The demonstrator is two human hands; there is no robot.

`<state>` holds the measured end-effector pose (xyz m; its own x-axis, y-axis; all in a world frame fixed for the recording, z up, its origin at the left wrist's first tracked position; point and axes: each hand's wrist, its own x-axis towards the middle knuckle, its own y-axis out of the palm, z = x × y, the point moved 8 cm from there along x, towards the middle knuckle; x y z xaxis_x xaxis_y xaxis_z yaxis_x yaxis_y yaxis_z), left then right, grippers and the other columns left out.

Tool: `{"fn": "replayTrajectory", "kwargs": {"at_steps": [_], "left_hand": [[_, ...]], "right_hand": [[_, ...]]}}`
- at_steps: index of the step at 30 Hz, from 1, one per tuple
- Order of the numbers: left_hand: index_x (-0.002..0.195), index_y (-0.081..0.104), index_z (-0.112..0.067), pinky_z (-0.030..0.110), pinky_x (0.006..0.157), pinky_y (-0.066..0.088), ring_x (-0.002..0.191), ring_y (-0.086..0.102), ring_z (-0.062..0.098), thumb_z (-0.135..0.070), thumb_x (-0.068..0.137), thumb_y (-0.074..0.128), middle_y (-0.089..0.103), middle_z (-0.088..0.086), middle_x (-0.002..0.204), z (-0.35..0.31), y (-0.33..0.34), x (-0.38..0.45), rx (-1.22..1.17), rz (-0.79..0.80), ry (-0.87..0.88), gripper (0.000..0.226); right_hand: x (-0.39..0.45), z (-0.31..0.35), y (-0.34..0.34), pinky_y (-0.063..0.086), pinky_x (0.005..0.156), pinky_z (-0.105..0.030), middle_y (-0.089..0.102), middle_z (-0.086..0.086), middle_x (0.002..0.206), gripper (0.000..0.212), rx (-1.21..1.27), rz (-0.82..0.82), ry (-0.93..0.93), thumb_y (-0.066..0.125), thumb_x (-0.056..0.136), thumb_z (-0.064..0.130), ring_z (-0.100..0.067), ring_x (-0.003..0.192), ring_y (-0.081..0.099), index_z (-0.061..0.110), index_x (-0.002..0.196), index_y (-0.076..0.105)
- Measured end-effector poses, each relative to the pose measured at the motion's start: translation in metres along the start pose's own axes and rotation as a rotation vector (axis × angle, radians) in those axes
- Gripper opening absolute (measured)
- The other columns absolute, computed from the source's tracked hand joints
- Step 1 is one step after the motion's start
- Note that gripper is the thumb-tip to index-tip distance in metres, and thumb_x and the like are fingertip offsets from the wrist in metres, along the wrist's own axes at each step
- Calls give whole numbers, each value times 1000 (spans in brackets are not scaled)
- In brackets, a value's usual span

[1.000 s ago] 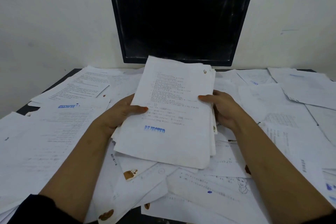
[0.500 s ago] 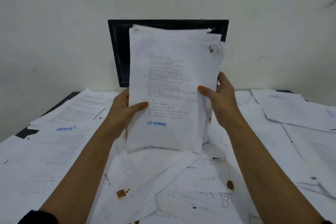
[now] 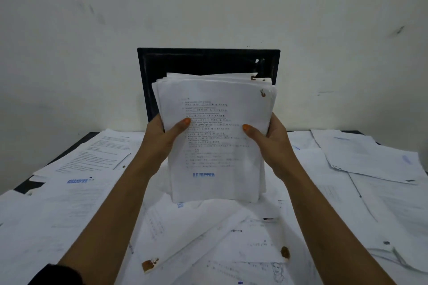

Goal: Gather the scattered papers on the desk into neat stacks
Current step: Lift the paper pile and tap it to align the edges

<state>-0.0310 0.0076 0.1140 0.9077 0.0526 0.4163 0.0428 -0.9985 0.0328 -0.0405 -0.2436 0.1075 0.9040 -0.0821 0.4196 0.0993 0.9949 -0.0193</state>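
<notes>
Thick upright stack of white printed papers [image 3: 215,141] with blue REJECTED stamp, bottom edge on scattered loose white sheets [image 3: 231,238], left hand [image 3: 162,136] and right hand [image 3: 268,136] gripping its sides, dark desk [image 3: 76,141], black monitor [image 3: 208,62] behind

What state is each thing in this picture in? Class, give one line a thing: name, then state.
Held stack of papers: upright, gripped at both side edges, bottom edge down on the loose sheets.
Left hand: grips the stack's left edge.
Right hand: grips the stack's right edge.
Loose papers: scattered, overlapping across the desk.
Monitor: screen dark.
</notes>
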Motion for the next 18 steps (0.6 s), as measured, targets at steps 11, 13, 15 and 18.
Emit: {"fn": "replayTrajectory", "kwargs": {"at_steps": [11, 13, 15, 18], "left_hand": [[125, 59, -19, 18, 67, 56, 87, 71, 4, -24, 94, 59, 72, -12, 105, 14, 4, -2, -34, -46, -50, 31], [129, 56, -20, 25, 74, 58, 95, 70, 10, -29, 91, 62, 71, -8, 112, 20, 6, -3, -61, -45, -79, 40], [136, 52, -21, 35, 89, 56, 105, 67, 15, -35, 86, 67, 67, -4, 122, 40, 6, -9, -19, -33, -150, 54], [135, 52, -24, 43, 100, 50, 108, 64, 15, -34, 91, 64, 65, -4, 124, 65, 9, -23, 59, 0, -216, 47]], "right_hand": [[-3, -10, -8, 57, 87, -37, 67, -2, 119, 36, 108, -12, 11, 64, 92, 14, -19, 106, 66, 16, 127, 56], [-5, -17, -9, 56, 87, -36, 67, 0, 118, 31, 136, -9, 38, 64, 92, 16, -18, 106, 66, 21, 122, 57], [-15, -37, -4, 56, 89, -33, 66, 3, 119, 34, 99, 29, 109, 63, 93, 19, -15, 107, 65, 22, 126, 56], [-30, -61, 8, 53, 93, -29, 66, 9, 117, 37, 54, 95, 181, 58, 96, 18, -13, 109, 64, 18, 133, 54]]}}
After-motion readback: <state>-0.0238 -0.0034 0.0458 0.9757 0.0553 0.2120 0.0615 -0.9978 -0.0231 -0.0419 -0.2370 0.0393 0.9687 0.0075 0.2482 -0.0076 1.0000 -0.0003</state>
